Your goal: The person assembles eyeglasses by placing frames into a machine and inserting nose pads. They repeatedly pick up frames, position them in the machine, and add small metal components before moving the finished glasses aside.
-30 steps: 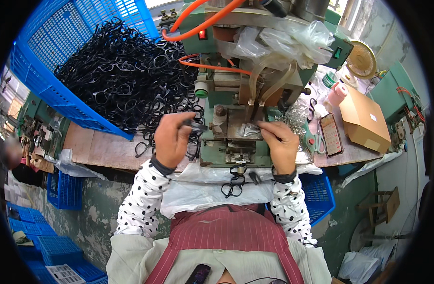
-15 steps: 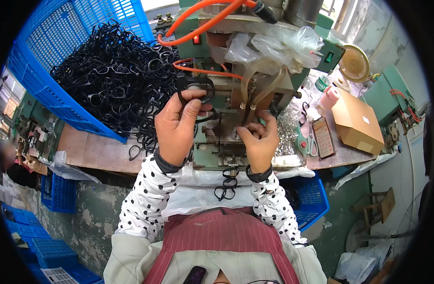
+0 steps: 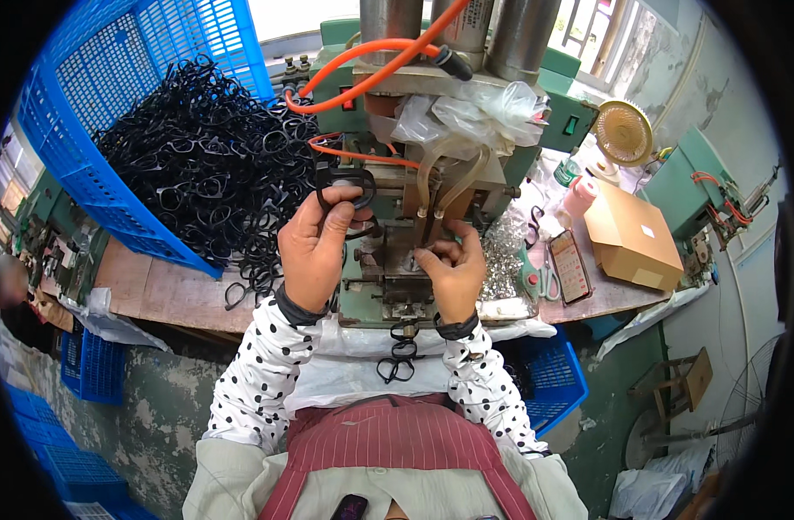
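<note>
Left hand (image 3: 314,251), now higher, pinches a black glasses frame (image 3: 369,189); right hand (image 3: 457,276) at the machine (image 3: 491,176), its grip I cannot tell

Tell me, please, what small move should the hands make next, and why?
Probably draw the right hand back from the metal fixture: it is close below the two yellowish tubes, while the left hand holds a black glasses frame up, off the fixture.
</note>
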Available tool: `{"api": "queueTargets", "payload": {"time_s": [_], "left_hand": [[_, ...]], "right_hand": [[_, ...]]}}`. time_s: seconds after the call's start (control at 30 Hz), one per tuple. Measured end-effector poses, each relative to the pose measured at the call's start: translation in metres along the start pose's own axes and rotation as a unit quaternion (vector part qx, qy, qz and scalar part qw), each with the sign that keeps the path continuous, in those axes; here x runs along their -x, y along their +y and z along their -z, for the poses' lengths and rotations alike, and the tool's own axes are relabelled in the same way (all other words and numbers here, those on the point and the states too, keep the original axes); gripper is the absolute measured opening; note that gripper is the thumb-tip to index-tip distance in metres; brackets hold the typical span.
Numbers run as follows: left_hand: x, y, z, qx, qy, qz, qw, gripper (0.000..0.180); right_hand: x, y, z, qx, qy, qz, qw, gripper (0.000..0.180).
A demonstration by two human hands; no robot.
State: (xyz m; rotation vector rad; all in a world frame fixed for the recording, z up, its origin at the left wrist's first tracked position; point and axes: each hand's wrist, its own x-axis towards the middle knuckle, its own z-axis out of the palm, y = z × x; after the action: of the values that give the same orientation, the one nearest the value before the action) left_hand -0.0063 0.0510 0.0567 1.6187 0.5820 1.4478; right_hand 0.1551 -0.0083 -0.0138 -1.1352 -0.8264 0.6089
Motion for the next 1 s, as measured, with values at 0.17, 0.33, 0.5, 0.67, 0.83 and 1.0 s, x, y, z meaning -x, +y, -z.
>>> {"api": "queueTargets", "payload": {"time_s": [0.17, 0.33, 0.5, 0.67, 0.83, 1.0], "left_hand": [[-0.001, 0.001, 0.002, -0.003, -0.007, 0.004, 1.0, 0.019], [0.022, -0.003, -0.004, -0.173, -0.016, -0.064, 0.983, 0.021], [0.064, -0.044, -0.022, -0.181, -0.274, -0.355, 0.875, 0.046], [0.063, -0.057, -0.027, -0.21, -0.292, -0.346, 0.866, 0.047], [0.06, -0.058, -0.02, -0.217, -0.3, -0.352, 0.86, 0.045], [0.063, -0.06, -0.022, -0.214, -0.301, -0.354, 0.859, 0.043]], "right_hand": [[0.0, 0.0, 0.001, -0.015, 0.004, -0.007, 1.0, 0.052], [-0.004, 0.0, -0.001, 0.048, 0.023, 0.034, 0.998, 0.057], [-0.017, 0.006, 0.03, 0.19, 0.011, 0.095, 0.977, 0.053], [-0.046, 0.059, 0.141, 0.525, 0.149, 0.049, 0.836, 0.038], [-0.017, 0.041, 0.159, 0.615, 0.031, -0.009, 0.788, 0.032], [-0.024, 0.095, 0.165, 0.562, 0.042, 0.138, 0.814, 0.014]]}}
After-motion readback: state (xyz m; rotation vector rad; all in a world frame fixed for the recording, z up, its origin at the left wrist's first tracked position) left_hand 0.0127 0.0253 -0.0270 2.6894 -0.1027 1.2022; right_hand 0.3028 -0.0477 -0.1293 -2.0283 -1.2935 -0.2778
